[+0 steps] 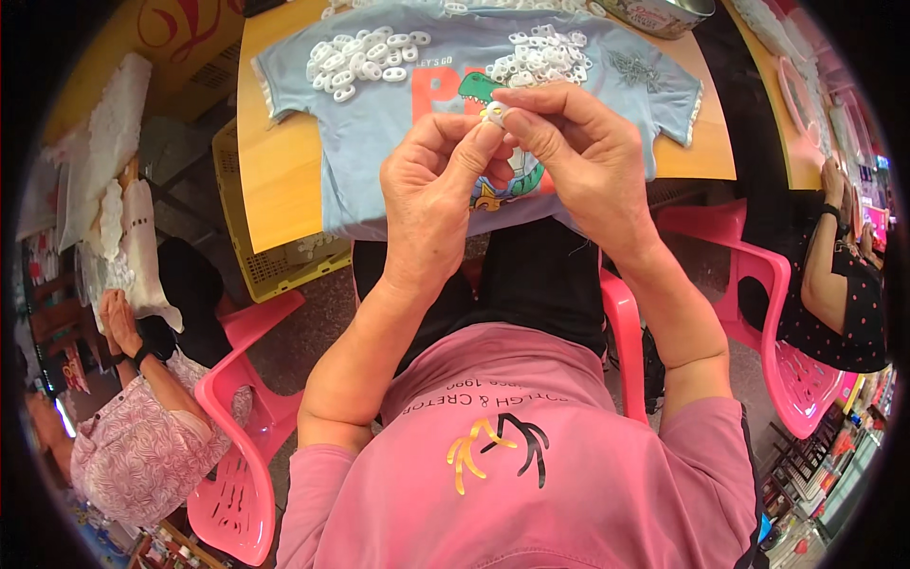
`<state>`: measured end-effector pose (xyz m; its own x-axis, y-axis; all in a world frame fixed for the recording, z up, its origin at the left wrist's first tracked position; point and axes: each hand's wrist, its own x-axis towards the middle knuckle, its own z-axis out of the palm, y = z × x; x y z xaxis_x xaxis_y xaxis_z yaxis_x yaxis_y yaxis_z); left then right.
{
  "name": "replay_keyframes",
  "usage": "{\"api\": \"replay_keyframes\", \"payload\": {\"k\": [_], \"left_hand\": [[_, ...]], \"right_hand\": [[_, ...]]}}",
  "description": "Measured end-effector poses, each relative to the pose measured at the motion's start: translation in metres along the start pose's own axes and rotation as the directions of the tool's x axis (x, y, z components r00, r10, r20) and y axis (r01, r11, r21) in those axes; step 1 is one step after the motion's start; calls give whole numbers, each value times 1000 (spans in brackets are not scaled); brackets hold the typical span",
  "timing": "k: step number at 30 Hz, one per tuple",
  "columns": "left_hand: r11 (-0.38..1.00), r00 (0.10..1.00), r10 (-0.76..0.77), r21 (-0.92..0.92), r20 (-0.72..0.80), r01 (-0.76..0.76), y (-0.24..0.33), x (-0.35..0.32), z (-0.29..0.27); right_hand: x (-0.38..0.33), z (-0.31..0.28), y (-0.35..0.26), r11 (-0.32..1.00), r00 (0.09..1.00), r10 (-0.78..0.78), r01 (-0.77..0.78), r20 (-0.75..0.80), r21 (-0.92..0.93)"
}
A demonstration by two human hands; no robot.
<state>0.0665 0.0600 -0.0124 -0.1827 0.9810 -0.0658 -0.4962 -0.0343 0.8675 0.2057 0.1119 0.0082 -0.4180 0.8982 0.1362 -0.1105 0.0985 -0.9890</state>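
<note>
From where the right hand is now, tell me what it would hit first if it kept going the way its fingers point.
The right hand points left, at the small white piece it pinches; next come the left hand's fingertips, already touching that piece.

Upper centre, a soft matt light-blue cotton T-shirt (379, 123) lies over the smooth, faintly shiny orange-yellow wooden bench (275, 180). On it sit heaps of glossy white plastic links (365, 52). The pink chairs (242, 474) at lower left and right are slick moulded plastic.
</note>
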Motion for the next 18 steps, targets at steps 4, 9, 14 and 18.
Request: {"api": "replay_keyframes", "payload": {"k": [4,9,14,18], "left_hand": [[999,1000,18,30,-24,-18,-1,0,0],[958,982,186,216,36,-190,1,0,-2],[918,927,348,148,137,-367,4,-3,-2],[896,922,307,256,236,-363,10,-7,-9]], "right_hand": [[0,3,5,999,999,-20,19,-42,-34],[5,-1,-1,966,990,135,-140,37,216],[5,3,-12,866,960,209,-271,188,419],[-4,11,-18,770,921,264,-380,285,512]]}}
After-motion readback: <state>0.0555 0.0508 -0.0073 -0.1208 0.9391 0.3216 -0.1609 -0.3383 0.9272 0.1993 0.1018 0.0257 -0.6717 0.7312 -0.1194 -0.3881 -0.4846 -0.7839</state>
